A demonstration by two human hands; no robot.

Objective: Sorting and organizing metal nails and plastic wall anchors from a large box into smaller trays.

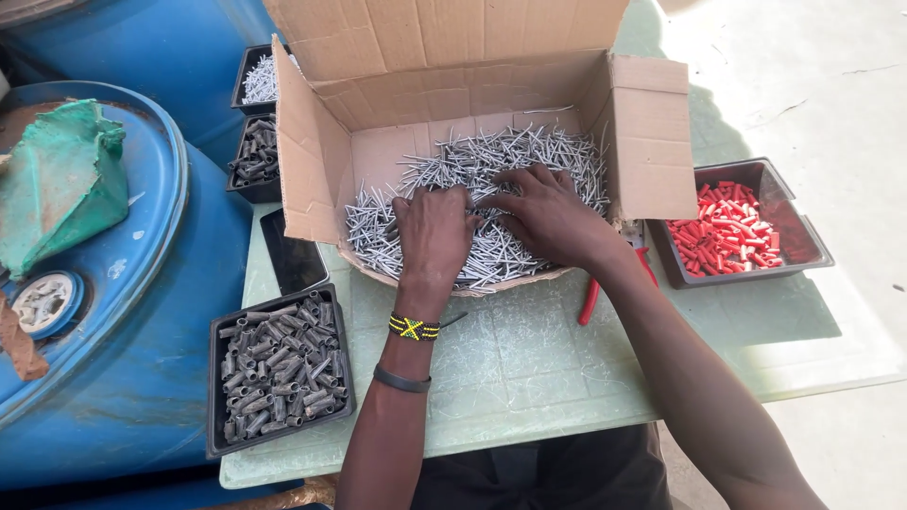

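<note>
Left hand (433, 231) | right hand (546, 212) | on nails (491, 170): thin, silver-grey, heaped.

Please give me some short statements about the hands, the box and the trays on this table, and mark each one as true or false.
1. Both hands, left hand and right hand, rest in the nails inside the cardboard box. True.
2. The tray right of the box holds blue pieces. False: the pieces are red.
3. The left wrist bears two bands. True.
4. The red-handled pliers are in the right hand. False: they lie on the table, partly under the box.
</note>
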